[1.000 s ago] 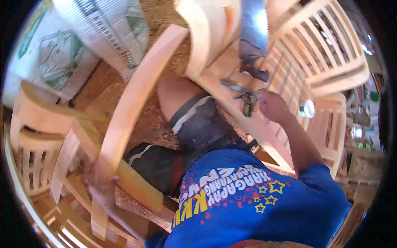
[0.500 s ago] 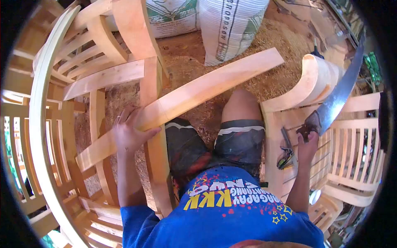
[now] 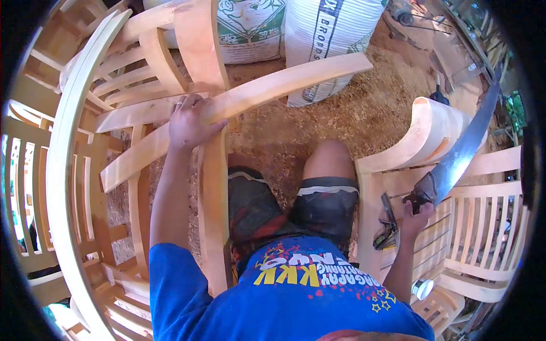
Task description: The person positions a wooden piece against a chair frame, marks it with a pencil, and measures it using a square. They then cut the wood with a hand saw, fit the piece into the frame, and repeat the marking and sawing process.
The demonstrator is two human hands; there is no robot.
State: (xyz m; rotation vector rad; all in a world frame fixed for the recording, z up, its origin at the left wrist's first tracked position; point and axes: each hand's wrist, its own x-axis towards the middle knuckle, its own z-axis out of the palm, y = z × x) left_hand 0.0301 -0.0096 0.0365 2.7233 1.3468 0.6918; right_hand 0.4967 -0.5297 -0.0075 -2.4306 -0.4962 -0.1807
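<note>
My left hand point(image 3: 193, 124) is closed around a curved wooden board point(image 3: 290, 82), near its middle. The board lies slantwise across the upright wooden frame point(image 3: 211, 199) of a chair or bench, its far end reaching up to the right. Out to the right, my right hand point(image 3: 417, 220) grips a handsaw point(image 3: 467, 149) by its dark handle. The saw's blade points up and away, above a slatted wooden chair, apart from the board.
Filled sacks point(image 3: 253, 31) stand on the sawdust-covered ground point(image 3: 267, 133). A dark clamp-like tool point(image 3: 387, 227) lies on the right chair's slatted seat point(image 3: 435, 238), near a small white-lidded container point(image 3: 422, 288). Slatted wooden furniture point(image 3: 34, 193) fills the left side.
My left hand has moved the board farther away along the frame, and its slant has flattened slightly. The handsaw stays in my right hand, shifted a little nearer.
</note>
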